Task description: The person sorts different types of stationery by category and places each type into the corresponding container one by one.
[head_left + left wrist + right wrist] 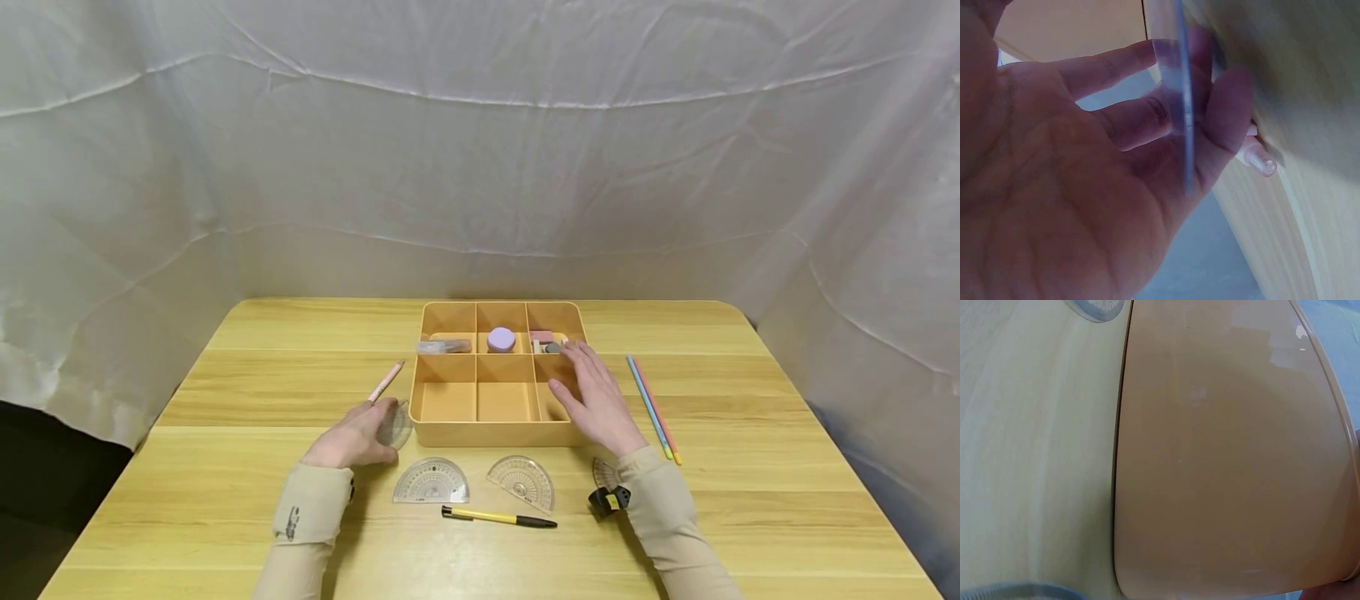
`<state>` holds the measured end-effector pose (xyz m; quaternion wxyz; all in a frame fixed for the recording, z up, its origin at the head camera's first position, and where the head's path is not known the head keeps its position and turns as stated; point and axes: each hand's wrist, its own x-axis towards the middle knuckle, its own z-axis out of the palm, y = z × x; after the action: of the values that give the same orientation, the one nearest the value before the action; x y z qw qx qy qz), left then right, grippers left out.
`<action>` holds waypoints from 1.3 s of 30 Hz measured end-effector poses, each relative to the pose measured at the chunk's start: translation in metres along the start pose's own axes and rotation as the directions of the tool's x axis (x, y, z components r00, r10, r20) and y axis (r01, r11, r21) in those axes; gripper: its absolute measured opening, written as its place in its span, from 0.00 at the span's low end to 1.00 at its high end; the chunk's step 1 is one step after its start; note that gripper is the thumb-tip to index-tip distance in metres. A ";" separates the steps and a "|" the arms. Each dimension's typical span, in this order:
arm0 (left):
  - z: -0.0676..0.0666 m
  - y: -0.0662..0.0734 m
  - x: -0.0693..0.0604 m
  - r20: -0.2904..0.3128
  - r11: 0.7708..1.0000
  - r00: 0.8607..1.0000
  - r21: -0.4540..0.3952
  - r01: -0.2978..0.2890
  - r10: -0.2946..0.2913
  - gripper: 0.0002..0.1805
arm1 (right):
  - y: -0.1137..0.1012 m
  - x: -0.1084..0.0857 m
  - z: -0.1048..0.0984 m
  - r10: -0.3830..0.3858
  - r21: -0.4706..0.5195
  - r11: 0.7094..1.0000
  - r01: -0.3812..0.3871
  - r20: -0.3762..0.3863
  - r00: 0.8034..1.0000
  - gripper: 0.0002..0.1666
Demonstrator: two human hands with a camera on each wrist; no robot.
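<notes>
My left hand [356, 435] is beside the left wall of an orange compartment tray [491, 434], holding a clear protractor [395, 425]. In the left wrist view the protractor [1186, 106] appears nearly edge-on, with fingers showing through the plastic. A pink pen [386, 381] lies just beyond that hand. At the tray's right side, my right hand [596, 400] reaches over the front right compartment, its fingers extended and thumb spread. Nothing shows in its grasp. The tray's front wall [1222, 456] fills most of the right wrist view, hiding most of that hand.
Two protractors [431, 482] [522, 482] and a yellow-black pen [495, 517] lie before the tray. Another protractor [604, 473] is partly under the right wrist. Blue [649, 407] and red [657, 412] pencils lie right. Rear compartments hold a purple round item [501, 339], erasers [541, 337] and a clear item [444, 346].
</notes>
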<state>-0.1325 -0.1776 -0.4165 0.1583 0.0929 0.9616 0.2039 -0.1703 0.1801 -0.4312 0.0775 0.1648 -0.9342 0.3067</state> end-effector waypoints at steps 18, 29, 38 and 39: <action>-0.010 -0.002 -0.008 -0.006 0.996 1.000 -0.082 0.025 -0.026 0.48 | 0.000 -0.001 -0.001 -0.023 -0.008 1.000 0.023 -0.027 0.999 0.36; -0.024 -0.002 -0.015 -0.150 0.980 0.982 -0.146 -0.135 0.113 0.44 | 0.000 0.001 0.000 0.007 -0.002 1.000 -0.007 0.006 1.000 0.37; -0.042 0.013 -0.020 -0.270 0.974 0.944 -0.063 -0.216 0.191 0.40 | 0.000 0.002 0.001 0.021 0.000 1.000 -0.021 0.013 1.000 0.38; -0.042 0.016 -0.020 -0.287 0.972 0.935 -0.044 -0.233 0.211 0.41 | 0.000 0.002 0.001 0.023 0.000 1.000 -0.023 0.014 1.000 0.38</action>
<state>-0.1263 -0.1832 -0.3676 0.0001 0.1647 0.9491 0.2685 -0.1725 0.1794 -0.4313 0.0676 0.1562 -0.9365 0.3066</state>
